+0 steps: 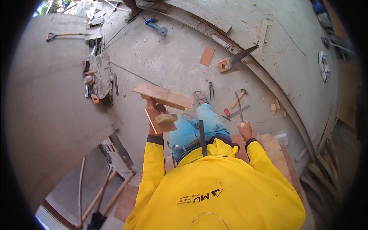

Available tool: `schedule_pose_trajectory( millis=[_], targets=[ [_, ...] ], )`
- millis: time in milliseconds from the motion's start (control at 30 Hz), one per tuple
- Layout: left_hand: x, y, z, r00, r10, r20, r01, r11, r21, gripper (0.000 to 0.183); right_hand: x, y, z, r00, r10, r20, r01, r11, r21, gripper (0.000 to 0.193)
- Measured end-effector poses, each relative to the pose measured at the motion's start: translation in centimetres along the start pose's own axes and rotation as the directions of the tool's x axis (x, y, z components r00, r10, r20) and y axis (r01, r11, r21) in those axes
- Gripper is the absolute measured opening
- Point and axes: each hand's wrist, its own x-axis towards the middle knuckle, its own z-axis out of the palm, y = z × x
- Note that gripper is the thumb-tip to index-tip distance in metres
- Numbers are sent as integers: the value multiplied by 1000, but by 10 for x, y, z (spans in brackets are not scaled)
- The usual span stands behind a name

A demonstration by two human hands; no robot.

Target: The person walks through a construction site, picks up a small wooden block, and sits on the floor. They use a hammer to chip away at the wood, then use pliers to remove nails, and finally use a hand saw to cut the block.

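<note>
In front of my left side, my left hand [159, 108] is closed around wooden pieces, its fingers partly hidden between them. They include a long plank [163, 95] above the hand and a reddish-brown panel [153, 119] below it. A short light wood block [166, 118] sits on the panel. Whether the pieces are joined, I cannot tell. My right hand [245, 129], further right, is wrapped round the handle of a long-bladed knife [239, 105]. The narrow blade points away from me, tip up toward the scattered tools.
On the concrete floor [172, 57] ahead lie pincers [211, 91], a hammer [239, 98], a metal ruler [238, 112], a handsaw [235, 59], a brown panel offcut [207, 56] and a blue angle grinder [156, 27]. Another person's foot [132, 16] shows at the top. A long curved board [268, 82] crosses the right.
</note>
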Motion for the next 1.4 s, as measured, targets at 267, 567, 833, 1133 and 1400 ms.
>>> schedule_pose_trajectory(
  millis=[267,567,833,1133,1400],
  targets=[
    [172,23,72,747,-271,607,208,962,175,50,-98,-52,148,892,421,-168,-319,846,427,54],
    [330,-89,140,593,-482,644,107,841,531,58,17,-85,345,607,789,100,-584,356,730,57],
    [505,-277,126,351,-613,708,-206,687,697,65,204,-102,526,287,957,36,-402,87,911,58],
    [556,-393,117,443,-840,313,36,365,930,30,329,-142,512,189,781,-595,-250,625,740,59],
    [540,-473,113,453,-713,536,-197,506,840,47,433,-205,341,520,140,-843,704,489,515,48]
  ],
)
